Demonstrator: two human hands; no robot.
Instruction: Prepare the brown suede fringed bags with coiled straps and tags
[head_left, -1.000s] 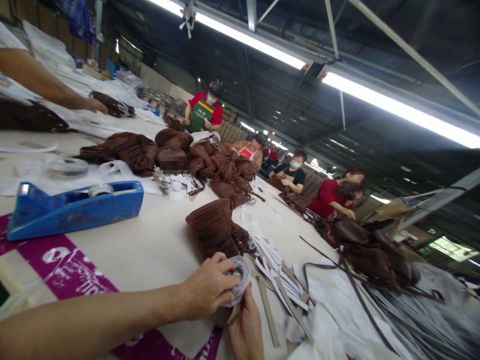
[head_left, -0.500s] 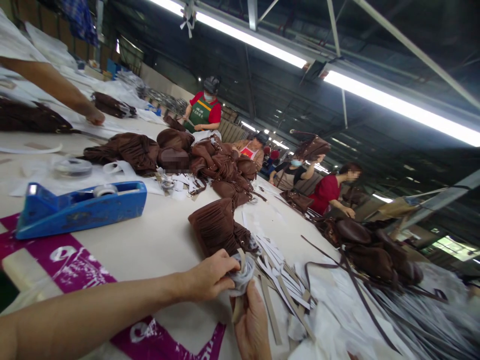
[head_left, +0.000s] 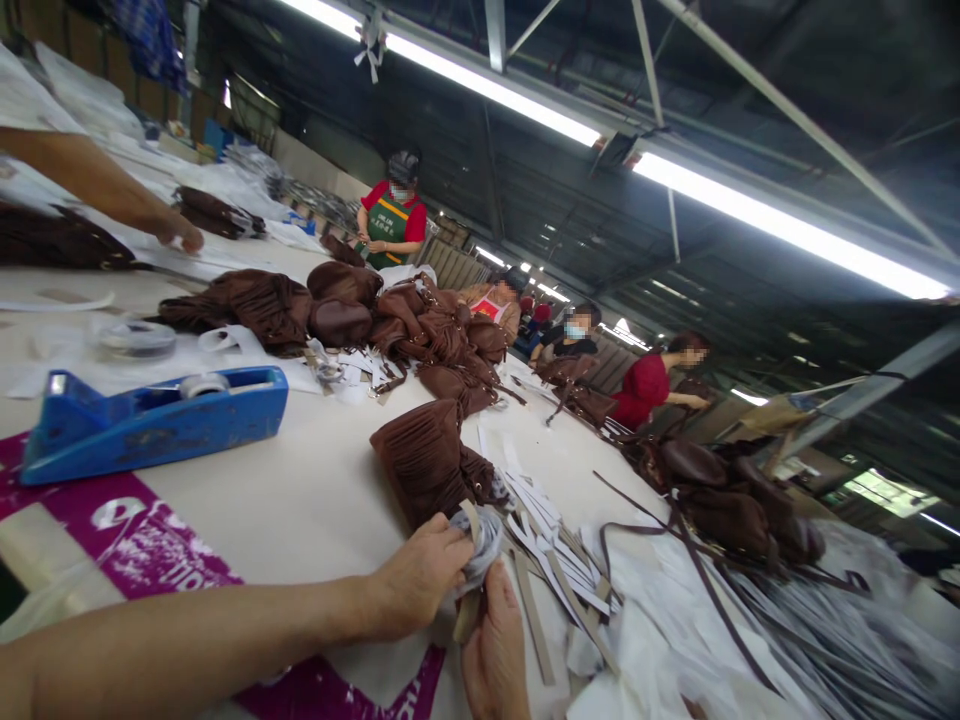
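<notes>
My left hand (head_left: 420,578) is closed on one side of a bundle of grey, translucent plastic wrapping (head_left: 486,548), pinching it with the fingertips. From below, my right hand (head_left: 496,645) grips the same bundle, its thumb pressed against the wrap. A beige strip (head_left: 470,522) sticks out at the top of the bundle and another end shows under it. What lies inside the wrap is hidden. Just beyond my hands a pleated dark brown leather bag (head_left: 424,455) rests on the table, close to the bundle.
White and beige strips (head_left: 559,550) lie scattered right of my hands, beside brown straps and plastic sheeting (head_left: 667,610). A blue tape dispenser (head_left: 157,420) stands on the left. Brown bags (head_left: 420,320) are piled behind. Another person's arm (head_left: 97,185) reaches in at left; several people work farther back.
My hands keep hold of the bundle and have shifted only slightly. A person in the background has lowered a brown bag that was held up. The view has turned a little.
</notes>
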